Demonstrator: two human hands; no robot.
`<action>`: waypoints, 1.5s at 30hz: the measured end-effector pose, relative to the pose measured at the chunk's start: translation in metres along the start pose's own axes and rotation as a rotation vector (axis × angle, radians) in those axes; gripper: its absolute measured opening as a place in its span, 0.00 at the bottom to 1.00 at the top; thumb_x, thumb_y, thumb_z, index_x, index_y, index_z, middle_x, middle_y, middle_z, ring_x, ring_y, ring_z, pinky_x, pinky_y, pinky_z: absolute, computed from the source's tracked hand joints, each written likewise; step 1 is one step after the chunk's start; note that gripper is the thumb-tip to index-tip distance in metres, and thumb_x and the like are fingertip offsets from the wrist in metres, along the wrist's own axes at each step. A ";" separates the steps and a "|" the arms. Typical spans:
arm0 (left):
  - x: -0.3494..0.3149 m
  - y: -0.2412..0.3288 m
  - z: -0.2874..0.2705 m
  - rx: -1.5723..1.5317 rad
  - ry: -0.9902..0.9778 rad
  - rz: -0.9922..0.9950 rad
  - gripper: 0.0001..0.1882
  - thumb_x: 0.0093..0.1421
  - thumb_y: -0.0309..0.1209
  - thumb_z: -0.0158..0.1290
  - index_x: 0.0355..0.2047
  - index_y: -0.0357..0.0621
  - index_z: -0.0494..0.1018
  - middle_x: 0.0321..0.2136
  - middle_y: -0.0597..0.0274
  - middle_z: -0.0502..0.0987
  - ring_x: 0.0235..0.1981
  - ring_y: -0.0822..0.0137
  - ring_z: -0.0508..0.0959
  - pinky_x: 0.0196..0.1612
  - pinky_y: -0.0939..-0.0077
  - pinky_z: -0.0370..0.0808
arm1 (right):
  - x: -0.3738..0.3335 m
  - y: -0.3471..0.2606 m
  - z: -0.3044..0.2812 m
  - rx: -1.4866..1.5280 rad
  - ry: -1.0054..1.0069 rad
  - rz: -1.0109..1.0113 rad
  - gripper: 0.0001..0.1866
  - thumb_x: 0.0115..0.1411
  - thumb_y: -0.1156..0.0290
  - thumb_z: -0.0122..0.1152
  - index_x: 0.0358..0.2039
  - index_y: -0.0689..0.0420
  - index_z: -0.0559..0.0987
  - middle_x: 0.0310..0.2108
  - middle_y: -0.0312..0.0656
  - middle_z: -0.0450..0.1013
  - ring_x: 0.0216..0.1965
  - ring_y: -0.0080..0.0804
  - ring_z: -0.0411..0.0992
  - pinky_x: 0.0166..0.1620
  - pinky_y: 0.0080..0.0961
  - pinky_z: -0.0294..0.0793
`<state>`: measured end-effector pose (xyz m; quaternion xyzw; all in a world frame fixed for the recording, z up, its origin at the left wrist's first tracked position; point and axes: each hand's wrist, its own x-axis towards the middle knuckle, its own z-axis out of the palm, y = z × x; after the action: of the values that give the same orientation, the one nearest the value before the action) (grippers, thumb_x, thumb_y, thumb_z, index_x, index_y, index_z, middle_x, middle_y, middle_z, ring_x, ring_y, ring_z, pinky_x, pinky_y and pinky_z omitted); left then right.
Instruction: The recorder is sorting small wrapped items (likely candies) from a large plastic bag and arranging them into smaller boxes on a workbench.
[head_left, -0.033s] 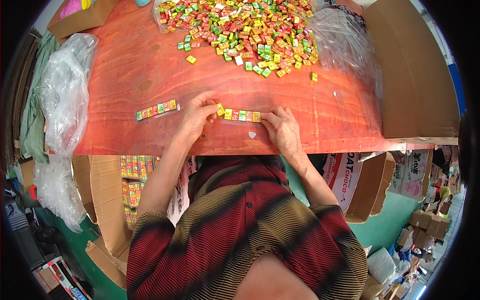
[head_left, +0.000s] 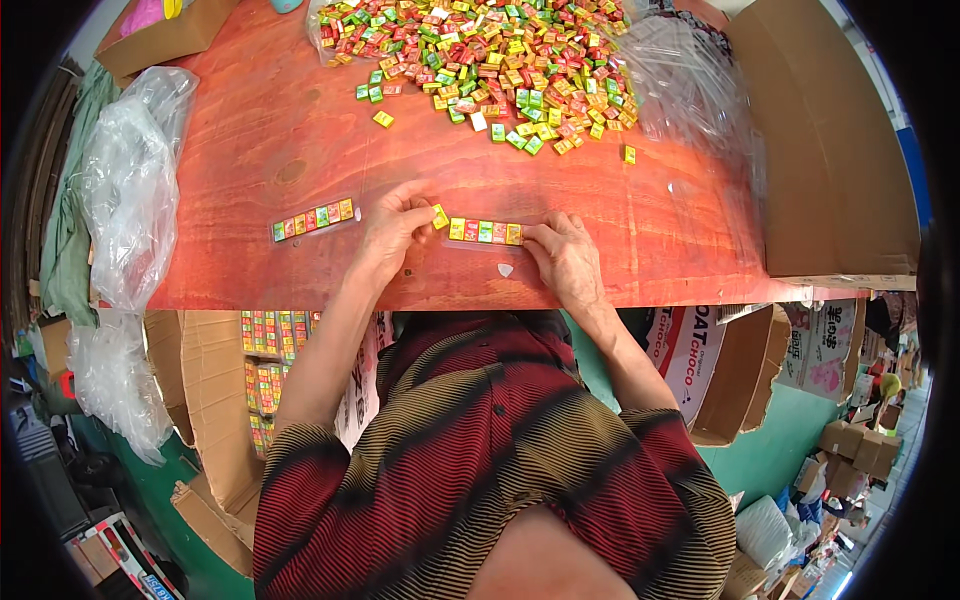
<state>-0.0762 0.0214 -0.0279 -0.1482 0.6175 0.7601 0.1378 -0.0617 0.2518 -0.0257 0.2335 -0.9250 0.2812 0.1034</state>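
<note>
Between the thumb and fingers of my left hand (head_left: 388,232) is a small yellow box (head_left: 440,217), tilted and just off the left end of a row of little boxes (head_left: 485,232). Yellow, red, green and orange ones stand side by side in that row, on what looks like a clear plastic sleeve. My right hand (head_left: 565,252) is closed on the sleeve's right end, its fingertips touching the last box. Left of my left hand lies a second filled strip of boxes (head_left: 313,219). A small whitish scrap (head_left: 505,270) rests below the row.
A large heap of loose small boxes (head_left: 500,70) covers the far middle of the red table (head_left: 240,130). Clear plastic bags (head_left: 690,90) lie beside it. A cardboard box (head_left: 835,150) stands at right. Below the table's left edge, an open carton (head_left: 215,400) holds packed strips.
</note>
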 end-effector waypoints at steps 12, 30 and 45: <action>0.065 0.022 0.018 0.056 -0.036 0.084 0.20 0.49 0.20 0.47 0.45 0.36 0.64 0.23 0.62 0.71 0.20 0.73 0.70 0.24 0.80 0.68 | 0.022 -0.027 0.016 -0.014 -0.024 -0.122 0.12 0.43 0.75 0.58 0.32 0.56 0.75 0.28 0.42 0.67 0.28 0.41 0.64 0.32 0.32 0.66; -0.065 -0.030 -0.014 1.555 0.294 0.641 0.36 0.49 0.51 0.46 0.54 0.42 0.55 0.55 0.46 0.52 0.57 0.46 0.51 0.54 0.46 0.47 | 0.021 -0.061 0.054 0.541 -0.147 -0.396 0.21 0.43 0.75 0.56 0.41 0.60 0.69 0.47 0.49 0.62 0.50 0.46 0.60 0.52 0.38 0.59; -0.041 -0.010 -0.114 1.664 0.713 0.524 0.27 0.55 0.35 0.43 0.55 0.45 0.53 0.55 0.49 0.53 0.57 0.47 0.50 0.57 0.53 0.45 | -0.040 0.097 -0.056 -0.650 0.399 0.696 0.11 0.49 0.69 0.53 0.35 0.57 0.73 0.35 0.46 0.67 0.40 0.44 0.63 0.40 0.39 0.62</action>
<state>-0.0281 -0.0893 -0.0424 -0.0824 0.9814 -0.0086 -0.1732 -0.0711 0.3691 -0.0385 -0.1904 -0.9498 0.0360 0.2457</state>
